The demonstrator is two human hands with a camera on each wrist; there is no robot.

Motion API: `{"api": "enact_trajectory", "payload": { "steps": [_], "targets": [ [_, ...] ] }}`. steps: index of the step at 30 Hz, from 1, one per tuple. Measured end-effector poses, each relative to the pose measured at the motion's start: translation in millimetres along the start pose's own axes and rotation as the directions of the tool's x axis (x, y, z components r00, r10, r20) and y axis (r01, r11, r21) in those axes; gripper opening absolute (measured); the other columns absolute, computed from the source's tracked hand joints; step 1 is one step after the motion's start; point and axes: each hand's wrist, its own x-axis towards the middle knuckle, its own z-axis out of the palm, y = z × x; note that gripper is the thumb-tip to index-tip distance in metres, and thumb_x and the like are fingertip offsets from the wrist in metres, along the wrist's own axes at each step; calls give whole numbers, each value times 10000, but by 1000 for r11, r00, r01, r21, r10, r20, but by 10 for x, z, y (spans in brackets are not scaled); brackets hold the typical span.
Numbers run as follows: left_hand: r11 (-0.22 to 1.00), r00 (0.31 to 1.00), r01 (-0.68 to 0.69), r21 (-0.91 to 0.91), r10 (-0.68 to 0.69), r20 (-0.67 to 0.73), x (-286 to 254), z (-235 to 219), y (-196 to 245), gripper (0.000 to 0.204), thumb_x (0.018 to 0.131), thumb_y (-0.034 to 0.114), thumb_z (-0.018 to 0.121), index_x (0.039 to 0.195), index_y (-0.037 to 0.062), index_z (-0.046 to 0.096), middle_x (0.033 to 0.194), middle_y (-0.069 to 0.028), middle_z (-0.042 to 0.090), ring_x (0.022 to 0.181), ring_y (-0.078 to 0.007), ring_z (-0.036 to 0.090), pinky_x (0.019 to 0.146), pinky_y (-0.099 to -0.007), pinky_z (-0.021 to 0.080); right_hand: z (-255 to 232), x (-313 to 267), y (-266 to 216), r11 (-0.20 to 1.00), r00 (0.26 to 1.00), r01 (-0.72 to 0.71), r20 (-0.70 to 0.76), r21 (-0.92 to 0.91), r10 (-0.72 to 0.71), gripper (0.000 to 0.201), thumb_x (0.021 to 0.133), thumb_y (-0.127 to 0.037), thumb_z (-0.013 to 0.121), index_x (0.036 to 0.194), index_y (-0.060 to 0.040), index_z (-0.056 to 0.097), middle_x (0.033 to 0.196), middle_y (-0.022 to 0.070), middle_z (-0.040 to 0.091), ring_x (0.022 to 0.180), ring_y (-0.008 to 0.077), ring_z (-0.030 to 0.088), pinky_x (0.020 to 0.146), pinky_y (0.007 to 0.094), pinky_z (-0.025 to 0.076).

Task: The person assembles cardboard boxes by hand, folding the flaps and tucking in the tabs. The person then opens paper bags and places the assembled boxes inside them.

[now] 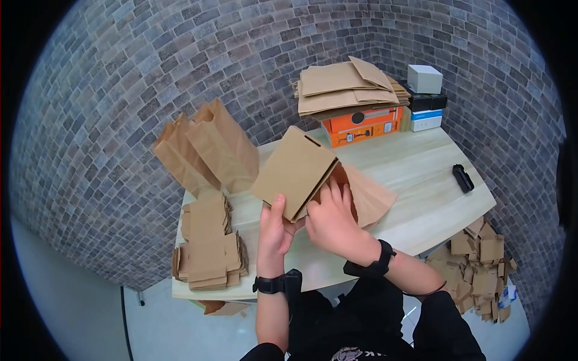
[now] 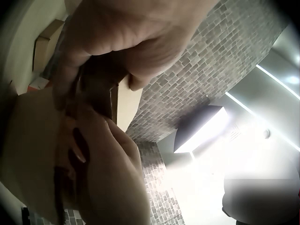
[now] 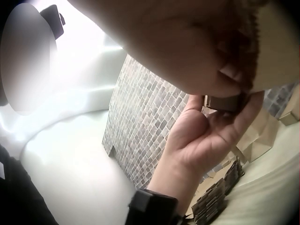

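Note:
My left hand (image 1: 278, 231) grips a brown cardboard box (image 1: 295, 171) by its near lower edge, thumb on the broad face. A dark slot shows near the box's top corner. Tilted, the box overlaps the mouth of a brown paper bag (image 1: 372, 195) in the head view. At that mouth my right hand (image 1: 337, 222) holds the bag's rim, some fingers reaching inside. The right wrist view shows the bag's jagged edge (image 3: 254, 51) against the right fingers, with the left hand (image 3: 201, 140) below. Part of the bag's opening is hidden behind the box and right hand.
Two upright paper bags (image 1: 226, 147) stand at the table's back left. Flattened cardboard pieces (image 1: 208, 253) lie front left. Orange boxes (image 1: 364, 129) carry stacked flat bags (image 1: 343, 87). Small boxes (image 1: 426, 99) and a black object (image 1: 462, 178) sit right; more cardboard (image 1: 481, 271) is beyond the edge.

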Motion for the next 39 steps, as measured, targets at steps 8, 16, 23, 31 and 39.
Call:
{"api": "enact_trajectory", "payload": {
  "steps": [8, 16, 23, 31, 39],
  "targets": [
    [987, 997, 9, 159, -21, 72, 94, 31, -258, 508, 1010, 268, 538, 1438, 83, 335, 1355, -82, 509, 1208, -249, 553, 903, -429, 562, 119, -103, 107, 975, 978, -96, 202, 198, 55, 221, 780, -90, 628, 940, 45, 697, 1154, 307, 524, 1241, 490, 424, 996, 724, 302],
    [998, 994, 52, -40, -56, -97, 84, -369, -404, 397, 995, 188, 525, 1345, 38, 415, 1211, -136, 599, 998, -259, 673, 712, -419, 624, -524, -251, 489, 987, 984, -159, 83, 8, 158, 198, 805, -172, 703, 884, -12, 615, 961, 168, 592, 925, 371, 568, 733, 444, 492],
    [988, 986, 94, -122, -109, -125, -256, -594, -352, 705, 953, 114, 519, 1506, 268, 110, 1255, -190, 562, 904, -349, 691, 617, -435, 636, 64, -477, 817, 871, 915, -218, 218, -439, 338, 574, 743, -274, 785, 1157, -10, 489, 1049, 245, 514, 882, 382, 553, 703, 486, 507],
    [986, 989, 129, -101, -135, -57, -345, -792, -407, 992, 891, -26, 582, 1523, 385, -63, 1342, -191, 483, 906, -326, 687, 647, -401, 628, 381, -471, 1314, 878, 831, -322, 339, -355, 441, 271, 797, -160, 675, 977, 26, 596, 868, 276, 640, 766, 434, 660, 666, 494, 542],
    [975, 980, 197, 102, -191, -62, -422, -643, -476, 1133, 802, -118, 661, 1545, 364, -45, 1222, -174, 536, 893, -221, 639, 701, -334, 556, 100, -246, 1325, 926, 935, -264, 163, -270, 314, 104, 822, -68, 595, 754, 6, 624, 763, 263, 651, 722, 427, 657, 624, 490, 531]
  ]
}}
